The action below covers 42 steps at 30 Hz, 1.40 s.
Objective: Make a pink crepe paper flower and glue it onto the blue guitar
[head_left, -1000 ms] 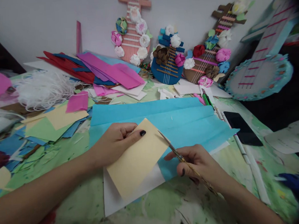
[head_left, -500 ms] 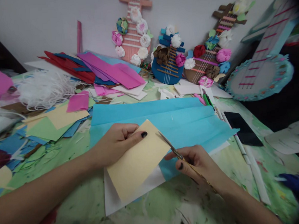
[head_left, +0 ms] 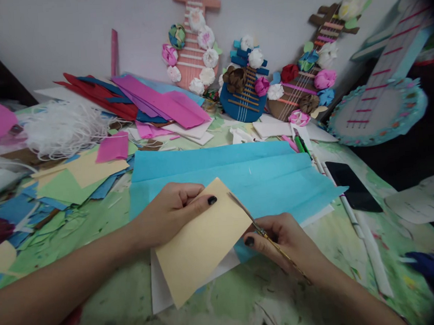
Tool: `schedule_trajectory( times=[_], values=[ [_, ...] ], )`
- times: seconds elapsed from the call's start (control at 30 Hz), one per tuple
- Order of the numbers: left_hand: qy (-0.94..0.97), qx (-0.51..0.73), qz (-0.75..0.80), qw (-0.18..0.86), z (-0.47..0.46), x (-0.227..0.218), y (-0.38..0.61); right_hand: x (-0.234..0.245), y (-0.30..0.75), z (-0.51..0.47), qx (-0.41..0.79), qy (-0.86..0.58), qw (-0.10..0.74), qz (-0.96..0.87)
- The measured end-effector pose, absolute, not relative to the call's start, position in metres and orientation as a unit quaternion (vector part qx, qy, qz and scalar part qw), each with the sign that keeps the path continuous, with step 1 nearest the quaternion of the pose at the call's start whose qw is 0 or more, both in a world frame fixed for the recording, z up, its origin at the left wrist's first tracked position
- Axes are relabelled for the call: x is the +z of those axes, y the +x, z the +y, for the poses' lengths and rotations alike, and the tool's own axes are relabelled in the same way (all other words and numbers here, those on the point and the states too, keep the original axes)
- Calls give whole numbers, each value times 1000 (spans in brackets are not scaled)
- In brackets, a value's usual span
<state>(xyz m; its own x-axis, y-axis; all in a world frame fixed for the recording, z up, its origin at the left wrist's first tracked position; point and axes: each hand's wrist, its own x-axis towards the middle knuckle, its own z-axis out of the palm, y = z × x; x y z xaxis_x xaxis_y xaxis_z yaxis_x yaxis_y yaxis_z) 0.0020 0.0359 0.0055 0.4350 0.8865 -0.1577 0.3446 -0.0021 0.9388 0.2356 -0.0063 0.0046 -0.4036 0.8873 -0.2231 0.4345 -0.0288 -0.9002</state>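
Note:
My left hand (head_left: 181, 209) pinches a pale yellow sheet of paper (head_left: 203, 246) near its upper left edge, thumb on top and fingers behind. My right hand (head_left: 284, 239) is wrapped round a pair of scissors (head_left: 261, 232) with golden handles. Their blades point up and left and lie along the paper's upper right edge. Whether the blades are apart is hard to make out. Beneath the paper lie a blue crepe paper sheet (head_left: 217, 162) and a white sheet (head_left: 162, 288), partly covered.
Paper scraps (head_left: 89, 175) and a heap of white string (head_left: 64, 130) lie at left. Folded pink paper (head_left: 161, 99) sits behind. Decorated paper instruments (head_left: 244, 99) lean on the wall. A phone (head_left: 353, 186) and white rolled sticks (head_left: 373, 256) are at right.
The yellow paper and my left hand have shifted slightly down and right. My right thumb has moved left and lies closer to the scissors' pivot.

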Motion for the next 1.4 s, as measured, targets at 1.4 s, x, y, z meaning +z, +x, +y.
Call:
schedule_trajectory(
  times=[1.4],
  values=[
    [608,207,428,636,26,-1,11,-10,229,-11,505,-559,190,-629]
  ],
)
